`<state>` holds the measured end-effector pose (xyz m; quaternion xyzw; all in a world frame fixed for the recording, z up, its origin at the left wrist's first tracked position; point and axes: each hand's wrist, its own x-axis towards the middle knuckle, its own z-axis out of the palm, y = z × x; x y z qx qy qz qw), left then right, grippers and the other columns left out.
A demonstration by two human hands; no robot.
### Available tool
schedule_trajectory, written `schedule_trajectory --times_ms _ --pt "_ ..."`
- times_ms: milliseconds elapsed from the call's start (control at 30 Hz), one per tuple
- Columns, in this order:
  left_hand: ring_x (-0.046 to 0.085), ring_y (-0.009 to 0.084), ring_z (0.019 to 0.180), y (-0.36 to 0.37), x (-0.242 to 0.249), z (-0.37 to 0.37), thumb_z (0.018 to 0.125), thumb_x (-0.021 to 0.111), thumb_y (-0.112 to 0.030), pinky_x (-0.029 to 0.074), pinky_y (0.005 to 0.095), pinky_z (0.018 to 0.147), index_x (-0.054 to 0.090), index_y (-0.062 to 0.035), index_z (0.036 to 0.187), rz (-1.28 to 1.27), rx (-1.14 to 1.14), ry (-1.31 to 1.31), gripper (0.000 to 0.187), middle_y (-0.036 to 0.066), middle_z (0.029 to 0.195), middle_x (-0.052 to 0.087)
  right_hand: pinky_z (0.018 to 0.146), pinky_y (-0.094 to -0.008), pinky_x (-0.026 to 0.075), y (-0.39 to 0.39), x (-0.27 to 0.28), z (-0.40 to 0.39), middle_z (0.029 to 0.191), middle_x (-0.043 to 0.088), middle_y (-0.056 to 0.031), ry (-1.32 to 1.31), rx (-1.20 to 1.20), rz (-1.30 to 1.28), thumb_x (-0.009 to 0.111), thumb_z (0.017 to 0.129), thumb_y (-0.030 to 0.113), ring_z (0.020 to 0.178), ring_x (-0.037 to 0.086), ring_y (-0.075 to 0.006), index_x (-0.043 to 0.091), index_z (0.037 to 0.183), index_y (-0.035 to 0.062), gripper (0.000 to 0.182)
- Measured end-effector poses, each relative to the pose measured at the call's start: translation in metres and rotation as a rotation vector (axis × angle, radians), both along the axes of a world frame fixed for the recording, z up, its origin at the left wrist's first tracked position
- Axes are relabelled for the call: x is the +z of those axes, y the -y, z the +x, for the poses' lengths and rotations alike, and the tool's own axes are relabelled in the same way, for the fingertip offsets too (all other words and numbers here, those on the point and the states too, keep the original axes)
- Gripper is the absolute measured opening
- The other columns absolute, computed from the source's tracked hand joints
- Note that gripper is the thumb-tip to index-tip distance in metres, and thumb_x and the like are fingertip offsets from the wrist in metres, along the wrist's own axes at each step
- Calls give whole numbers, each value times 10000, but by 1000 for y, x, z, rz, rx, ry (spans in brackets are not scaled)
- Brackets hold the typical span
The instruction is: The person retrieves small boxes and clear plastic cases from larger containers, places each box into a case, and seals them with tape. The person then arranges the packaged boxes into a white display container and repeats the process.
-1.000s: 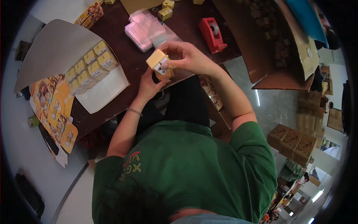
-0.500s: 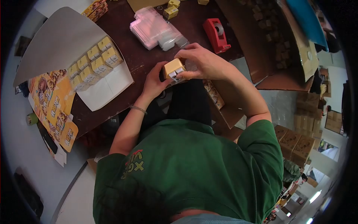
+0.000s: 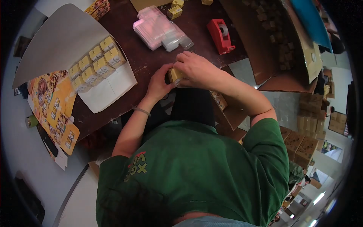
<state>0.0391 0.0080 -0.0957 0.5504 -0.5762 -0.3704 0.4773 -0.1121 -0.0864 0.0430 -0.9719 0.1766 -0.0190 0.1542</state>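
A small yellow box (image 3: pixel 174 75) is held between my two hands at the table's near edge. My left hand (image 3: pixel 157 83) wraps round its left side, thumb and fingers closed on it. From the right, my right hand (image 3: pixel 193 69) covers the top and right side with its fingers bent over the box. Much of the box is hidden behind the fingers. Beyond my hands lies a stack of clear plastic sleeves (image 3: pixel 157 28). To the left, an open white carton (image 3: pixel 113 92) holds two rows of small yellow boxes (image 3: pixel 93 66) in clear wrapping.
A red tape dispenser (image 3: pixel 220 37) stands at the right of the dark table (image 3: pixel 141 70). Loose yellow boxes (image 3: pixel 174 13) lie at the back. On the right is a large cardboard box (image 3: pixel 245 49) with small boxes inside. Printed orange card sheets (image 3: pixel 53 106) lie at left.
My right hand has turned and closed over the top of the yellow box, which showed more before. My left hand has stayed nearly in place, still holding it.
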Motion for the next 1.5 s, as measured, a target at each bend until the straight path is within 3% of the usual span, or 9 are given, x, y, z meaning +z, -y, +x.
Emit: schedule_trajectory --times_ms 200,367,433,567,700,733,1000,1333,1500 --pt "614 327 1117 1 -4 -1 696 812 -101 488 406 954 541 -102 1238 31 17 5 606 130 1185 636 849 -383 528 8 -9 -20 1084 628 -171 309 -184 327 754 801 250 956 632 -332 643 1185 25 458" --pt "573 253 1207 1 -1 -1 735 812 -144 447 375 1015 522 -62 1296 21 6 121 637 130 1253 607 706 -233 502 0 -50 -30 977 617 -29 459 -670 1197 720 892 178 823 602 -64 704 1058 7 239" --pt "527 239 1262 -2 -7 -1 795 779 -190 416 375 1049 500 -53 1347 -56 53 329 634 122 1304 579 694 -224 491 -14 -91 -16 936 584 -3 658 -681 1050 718 893 176 802 590 -65 711 1034 7 220" --pt "527 158 1195 3 13 12 930 652 -256 381 310 1053 472 -47 1421 122 -202 -841 563 86 1295 581 687 -228 480 -29 -97 -2 940 563 -30 797 -753 775 713 894 165 775 579 -83 718 976 -2 186" --pt "559 150 1159 8 16 3 939 572 -145 422 297 1018 512 -38 1383 145 -89 -527 461 81 1288 593 744 -295 513 -55 -106 -26 1026 615 -121 1084 -588 371 664 873 6 847 634 -189 636 1175 35 305" --pt "561 149 1156 11 18 4 937 574 -143 431 296 1008 513 -38 1381 143 -88 -523 461 82 1290 592 776 -335 528 -53 -104 -39 1117 625 -154 991 -295 4 666 817 -62 900 648 -274 583 1251 50 456" --pt "582 122 1092 3 5 5 913 600 -66 460 269 956 586 -23 1269 155 -36 -628 359 48 1190 629 767 -317 526 -24 -63 -14 1045 604 -114 705 -375 408 721 845 69 900 630 -255 677 1167 81 325" --pt "578 121 1073 4 9 -3 951 598 -129 458 273 951 577 -15 1259 121 -17 -590 329 49 1179 623 811 -347 493 -20 -67 -11 901 624 -71 624 -414 419 750 827 170 906 587 -249 757 1024 103 208" --pt "545 152 1152 -4 2 1 916 654 -169 424 297 1002 532 -15 1312 107 -91 -753 442 70 1232 591 738 -269 470 -23 -74 -5 855 601 -45 685 -528 562 786 801 132 830 572 -140 705 932 32 183"
